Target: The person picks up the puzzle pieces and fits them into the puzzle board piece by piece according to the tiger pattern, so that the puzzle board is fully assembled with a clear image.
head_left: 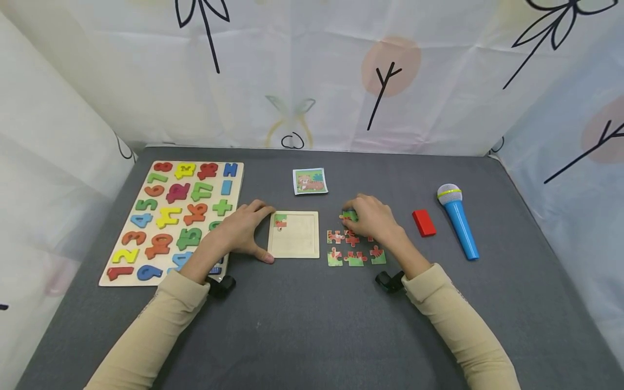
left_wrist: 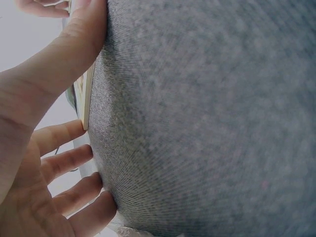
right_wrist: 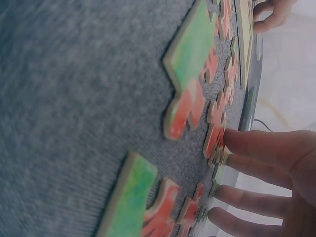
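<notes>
My left hand point(head_left: 246, 227) rests at the left side of a square wooden puzzle tray point(head_left: 304, 244). Its forefinger touches the upper left corner and its thumb lies by the lower left one, the fingers spread. One green and red puzzle piece point(head_left: 280, 220) sits in the tray's upper left corner. To the right, my right hand point(head_left: 372, 216) pinches a mostly green puzzle piece point(head_left: 349, 215) between thumb and fingers at the tabletop. Several other pieces lie below this hand, among them a green-edged corner piece point(head_left: 335, 258); the hand partly covers some. Pieces also show large in the right wrist view.
A board of colourful numbers point(head_left: 128, 272) lies at the left, partly under my left forearm. Behind the tray is a picture card point(head_left: 310, 181). A red block point(head_left: 424, 223) and a blue toy microphone point(head_left: 460, 227) lie at the right. Printed cloth point(head_left: 331, 108) hangs behind the table.
</notes>
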### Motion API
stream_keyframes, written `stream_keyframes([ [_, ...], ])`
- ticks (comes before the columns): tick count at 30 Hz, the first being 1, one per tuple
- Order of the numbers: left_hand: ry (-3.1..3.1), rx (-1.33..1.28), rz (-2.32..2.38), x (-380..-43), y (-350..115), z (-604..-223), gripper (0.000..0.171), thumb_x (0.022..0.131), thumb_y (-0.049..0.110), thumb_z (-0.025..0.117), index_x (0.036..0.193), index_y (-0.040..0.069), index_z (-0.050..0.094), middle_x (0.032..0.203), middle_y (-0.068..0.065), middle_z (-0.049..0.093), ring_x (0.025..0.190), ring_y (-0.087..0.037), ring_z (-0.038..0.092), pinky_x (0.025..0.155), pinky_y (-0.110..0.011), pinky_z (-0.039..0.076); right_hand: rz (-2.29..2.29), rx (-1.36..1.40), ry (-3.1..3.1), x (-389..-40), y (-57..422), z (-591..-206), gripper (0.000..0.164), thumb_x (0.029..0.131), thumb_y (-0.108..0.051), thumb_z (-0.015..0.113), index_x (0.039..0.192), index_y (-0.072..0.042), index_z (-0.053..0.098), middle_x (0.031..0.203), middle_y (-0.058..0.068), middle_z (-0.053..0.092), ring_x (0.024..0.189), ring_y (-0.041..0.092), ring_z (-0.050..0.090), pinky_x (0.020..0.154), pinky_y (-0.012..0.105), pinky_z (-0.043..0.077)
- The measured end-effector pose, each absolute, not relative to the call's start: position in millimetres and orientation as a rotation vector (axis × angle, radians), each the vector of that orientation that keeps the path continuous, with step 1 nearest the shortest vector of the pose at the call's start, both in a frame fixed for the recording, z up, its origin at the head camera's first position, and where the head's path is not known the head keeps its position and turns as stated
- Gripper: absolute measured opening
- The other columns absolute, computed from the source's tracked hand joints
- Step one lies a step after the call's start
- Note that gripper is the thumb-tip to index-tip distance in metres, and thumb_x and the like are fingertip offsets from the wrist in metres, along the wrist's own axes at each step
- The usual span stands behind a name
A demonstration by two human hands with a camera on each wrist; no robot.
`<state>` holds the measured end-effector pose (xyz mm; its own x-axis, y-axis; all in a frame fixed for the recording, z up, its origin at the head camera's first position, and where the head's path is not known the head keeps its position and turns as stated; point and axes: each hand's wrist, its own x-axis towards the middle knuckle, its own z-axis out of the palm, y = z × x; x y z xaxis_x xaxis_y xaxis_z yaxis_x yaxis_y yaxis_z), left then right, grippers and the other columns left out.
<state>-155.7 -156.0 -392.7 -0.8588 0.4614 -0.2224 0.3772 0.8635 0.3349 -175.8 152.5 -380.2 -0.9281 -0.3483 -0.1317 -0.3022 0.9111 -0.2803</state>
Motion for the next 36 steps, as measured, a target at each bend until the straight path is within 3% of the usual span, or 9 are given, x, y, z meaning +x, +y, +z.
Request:
stream_keyframes([
  [16,2.746,0.639,0.393,-155.5,-155.7,-395.0,0.114,0.063,0.057,0.094,0.153,0.007,0.045,0.153,-0.020,0.045,0.136,-0.043,0.048,0.110,-0.059,0.046,-0.422,-0.469,2.891,-174.2,149.7,-380.7,0.028,0.093,-0.023,0.075,0.116,-0.007,0.077,0.118,0.017,0.071,0.107,0.035,0.066,0.077,0.048,0.058],
  [24,2.744,0.632,0.396,-155.2,-155.7,-393.9,0.115,0.063,0.056,0.094,0.154,0.008,0.044,0.153,-0.019,0.045,0.135,-0.042,0.048,0.110,-0.058,0.046,-0.446,-0.479,2.877,-176.8,149.3,-382.2,0.027,0.089,-0.018,0.073,0.113,-0.006,0.077,0.117,0.017,0.072,0.096,0.028,0.061,0.067,0.036,0.047],
  [30,2.751,0.640,0.401,-156.1,-154.9,-396.5,0.115,0.062,0.057,0.094,0.153,0.008,0.045,0.152,-0.019,0.045,0.134,-0.042,0.049,0.109,-0.058,0.047,-0.501,-0.524,2.893,-176.2,145.8,-382.8,0.028,0.088,-0.020,0.073,0.113,-0.006,0.077,0.114,0.016,0.072,0.094,0.028,0.060,0.064,0.035,0.043],
  [36,2.752,0.634,0.421,-154.4,-156.4,-395.5,0.114,0.062,0.055,0.095,0.153,0.009,0.044,0.154,-0.018,0.044,0.135,-0.042,0.048,0.109,-0.058,0.046,-0.540,-0.572,2.903,-175.6,133.3,-379.0,0.029,0.089,-0.020,0.071,0.114,-0.008,0.078,0.112,0.015,0.071,0.080,0.023,0.052,0.057,0.030,0.034],
])
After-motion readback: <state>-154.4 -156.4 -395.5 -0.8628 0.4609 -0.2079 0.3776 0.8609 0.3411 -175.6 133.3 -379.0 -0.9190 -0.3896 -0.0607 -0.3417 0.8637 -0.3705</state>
